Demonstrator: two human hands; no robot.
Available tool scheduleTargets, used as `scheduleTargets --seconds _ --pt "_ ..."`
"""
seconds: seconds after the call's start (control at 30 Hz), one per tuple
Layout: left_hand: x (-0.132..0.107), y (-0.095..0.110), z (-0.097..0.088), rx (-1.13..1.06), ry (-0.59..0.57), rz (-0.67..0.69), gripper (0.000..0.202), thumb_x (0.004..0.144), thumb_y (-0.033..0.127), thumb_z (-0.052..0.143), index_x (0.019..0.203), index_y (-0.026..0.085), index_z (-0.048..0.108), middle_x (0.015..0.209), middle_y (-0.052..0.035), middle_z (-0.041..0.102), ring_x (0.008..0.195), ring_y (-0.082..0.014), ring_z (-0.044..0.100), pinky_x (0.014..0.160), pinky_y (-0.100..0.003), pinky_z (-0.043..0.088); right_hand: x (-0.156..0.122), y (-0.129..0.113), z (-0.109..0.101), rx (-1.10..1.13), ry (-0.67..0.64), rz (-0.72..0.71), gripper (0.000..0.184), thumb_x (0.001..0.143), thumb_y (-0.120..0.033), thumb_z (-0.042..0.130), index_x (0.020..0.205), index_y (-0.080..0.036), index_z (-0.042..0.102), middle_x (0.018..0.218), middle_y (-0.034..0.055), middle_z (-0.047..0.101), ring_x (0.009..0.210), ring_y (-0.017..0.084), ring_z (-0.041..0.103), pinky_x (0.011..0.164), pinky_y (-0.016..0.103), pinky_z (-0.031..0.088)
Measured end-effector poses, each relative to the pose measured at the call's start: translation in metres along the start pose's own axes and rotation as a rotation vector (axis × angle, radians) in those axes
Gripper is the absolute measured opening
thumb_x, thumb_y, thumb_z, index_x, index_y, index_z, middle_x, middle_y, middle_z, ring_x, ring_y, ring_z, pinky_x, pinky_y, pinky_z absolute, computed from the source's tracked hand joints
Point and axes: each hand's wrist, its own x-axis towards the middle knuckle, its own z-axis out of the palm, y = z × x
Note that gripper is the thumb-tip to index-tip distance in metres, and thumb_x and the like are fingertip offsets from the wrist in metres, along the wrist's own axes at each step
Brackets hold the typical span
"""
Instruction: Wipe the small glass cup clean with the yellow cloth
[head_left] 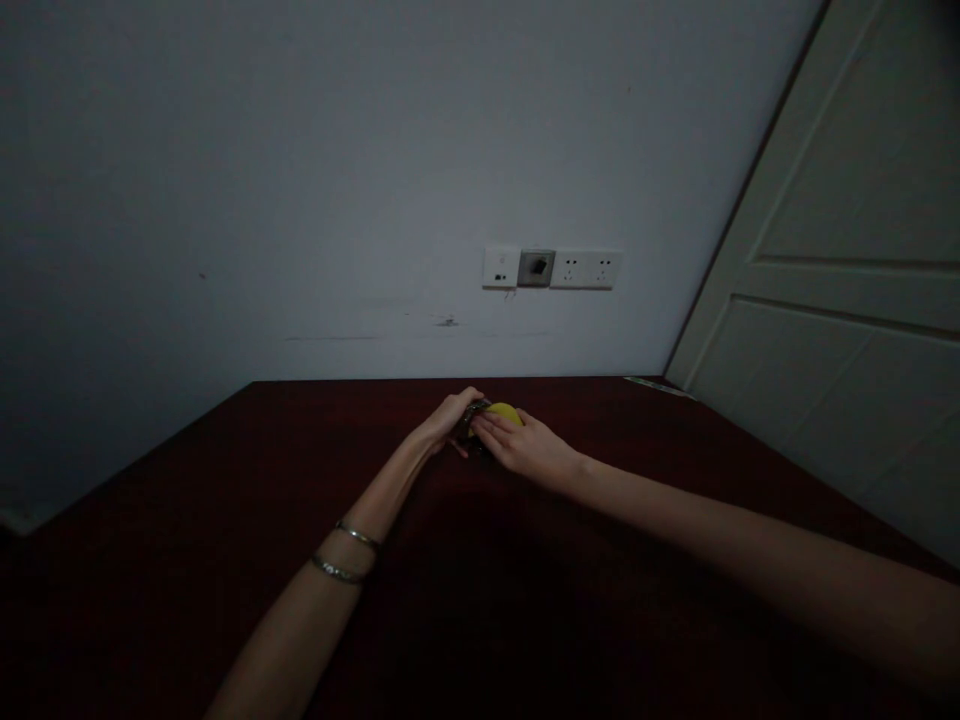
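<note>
Over the dark red tabletop (315, 470), my two hands meet around a small dark item. My left hand (450, 412), with two bangles on its forearm, is closed around the dark, shiny item (475, 408), whose kind is too dim to make out. Against its right side my right hand (525, 442) presses a yellow, rounded pad (506, 411) that looks like a sponge, fingers lying over it. Most of the dark item is hidden by the fingers.
Behind the table rises a pale wall (337, 180) with a row of sockets (585, 269). A panelled door (847, 230) stands along the right side. A thin flat strip (660, 386) lies at the table's far right corner. The light is dim.
</note>
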Motion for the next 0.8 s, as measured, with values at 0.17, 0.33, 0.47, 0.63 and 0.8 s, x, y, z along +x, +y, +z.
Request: scheduleTargets --seconds 0.17,0.33,0.47,0.63,0.8 --pt "0.004 0.003 0.005 -0.077 0.161 0.173 0.033 0.071 0.044 0.050 0.067 0.014 0.062 0.051 -0.0015 0.058 0.042 -0.0137 0.051 0.037 -0.022 0.038 0.006 -0.014 -0.014 0.210 0.013 0.211 0.053 0.075 -0.009 0.045 0.128 -0.003 0.041 0.132 0.0213 0.049 0.124 0.029 0.044 0.091 0.040 0.048" --pt "0.010 0.002 0.005 -0.173 0.238 0.259 0.028 0.070 0.037 0.053 0.067 0.012 0.065 0.059 -0.0022 0.063 0.059 -0.0147 0.057 0.053 -0.021 0.042 0.022 -0.022 -0.027 0.527 0.046 0.555 0.033 0.071 -0.014 0.049 0.102 -0.014 0.061 0.102 0.0158 0.067 0.093 0.030 0.064 0.080 0.041 0.049" --pt "0.011 0.000 0.002 -0.229 0.262 0.264 0.029 0.070 0.038 0.052 0.070 0.012 0.066 0.057 -0.0015 0.063 0.060 -0.0157 0.058 0.056 -0.022 0.041 0.035 -0.017 -0.029 0.763 0.086 0.720 0.020 0.065 -0.015 0.053 0.080 -0.016 0.066 0.080 0.0117 0.070 0.079 0.028 0.066 0.074 0.036 0.049" --pt "0.010 -0.002 0.000 -0.288 0.264 0.257 0.033 0.070 0.042 0.051 0.073 0.012 0.065 0.057 -0.0020 0.062 0.055 -0.0148 0.057 0.052 -0.022 0.041 0.039 -0.009 -0.024 1.078 0.101 0.773 0.024 0.066 -0.016 0.048 0.080 -0.013 0.067 0.067 0.0059 0.068 0.062 0.019 0.064 0.054 0.025 0.048" --pt "0.004 0.000 -0.002 -0.392 0.131 0.150 0.037 0.075 0.044 0.043 0.077 0.012 0.062 0.053 -0.0025 0.060 0.042 -0.0143 0.053 0.038 -0.022 0.039 0.026 0.006 -0.020 1.416 0.164 0.748 0.037 0.064 -0.012 0.039 0.091 -0.003 0.063 0.066 0.0106 0.067 0.058 0.020 0.064 0.053 0.029 0.052"
